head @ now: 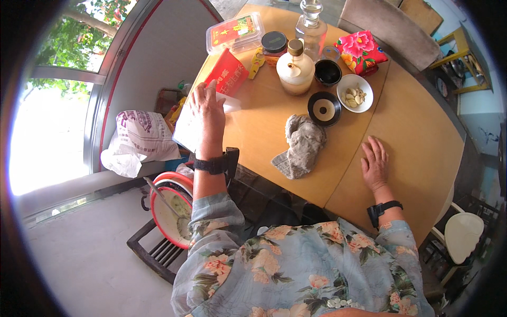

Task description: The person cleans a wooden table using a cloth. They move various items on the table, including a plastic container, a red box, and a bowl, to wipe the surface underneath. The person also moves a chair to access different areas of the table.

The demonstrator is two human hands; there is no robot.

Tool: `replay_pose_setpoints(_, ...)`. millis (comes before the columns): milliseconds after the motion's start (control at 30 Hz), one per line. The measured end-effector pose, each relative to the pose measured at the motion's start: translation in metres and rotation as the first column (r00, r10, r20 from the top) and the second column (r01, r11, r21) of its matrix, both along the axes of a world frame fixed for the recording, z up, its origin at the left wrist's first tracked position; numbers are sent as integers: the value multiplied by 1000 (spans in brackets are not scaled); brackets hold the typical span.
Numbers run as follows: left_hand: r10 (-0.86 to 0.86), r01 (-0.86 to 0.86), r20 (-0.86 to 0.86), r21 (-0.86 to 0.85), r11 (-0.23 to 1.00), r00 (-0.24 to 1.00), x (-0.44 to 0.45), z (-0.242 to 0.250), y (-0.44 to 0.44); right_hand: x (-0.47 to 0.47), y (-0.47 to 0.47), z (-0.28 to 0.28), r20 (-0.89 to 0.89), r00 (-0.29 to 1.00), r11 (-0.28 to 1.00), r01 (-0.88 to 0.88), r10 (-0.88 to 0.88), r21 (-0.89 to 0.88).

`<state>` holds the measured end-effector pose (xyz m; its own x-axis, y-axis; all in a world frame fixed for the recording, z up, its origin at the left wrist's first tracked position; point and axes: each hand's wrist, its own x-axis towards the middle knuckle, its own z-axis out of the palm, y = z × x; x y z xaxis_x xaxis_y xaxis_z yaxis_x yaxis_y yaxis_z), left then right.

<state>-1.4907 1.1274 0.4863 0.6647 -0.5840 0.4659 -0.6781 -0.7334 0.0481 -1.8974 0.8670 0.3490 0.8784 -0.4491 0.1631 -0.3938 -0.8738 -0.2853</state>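
My left hand (209,109) is over a white, glare-lit item (185,130) at the table's left edge. Its fingertips overlap the lower end of a red box (229,75) bearing writing; whether they grip it is hidden. Palm down, my right hand (375,164) rests on the wooden table (412,130), fingers slightly apart and holding nothing. Between my hands lies a crumpled grey cloth (305,144). Just beyond it stand a black bowl with a pale inside (324,109) and a white bowl (370,102) holding garlic cloves (354,96).
Farther back are a white jug with a brown cap (295,73), another dark bowl (328,72), a dark-lidded jar (274,43), a glass bottle (311,33), a clear plastic box (235,31) and a red floral cloth bundle (361,51). Red-rimmed basins (171,218) sit on a chair at left.
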Motion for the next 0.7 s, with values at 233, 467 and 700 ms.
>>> replay_pose_setpoints(233, -12, 15, -95, 37, 999, 995, 0, 4, 5, -1, 0, -1, 16, 1000, 1000, -6, 6, 10)
replay_pose_setpoints(467, -52, 51, -37, -26, 998, 998, -4, 14, -5, -1, -3, 1, -5, 1000, 999, -14, 14, -32)
replay_pose_setpoints(700, -360, 333, -19, -339, 880, 933, -25, 26, -75, -2, -2, 2, 3, 1000, 1000, -11, 11, -19)
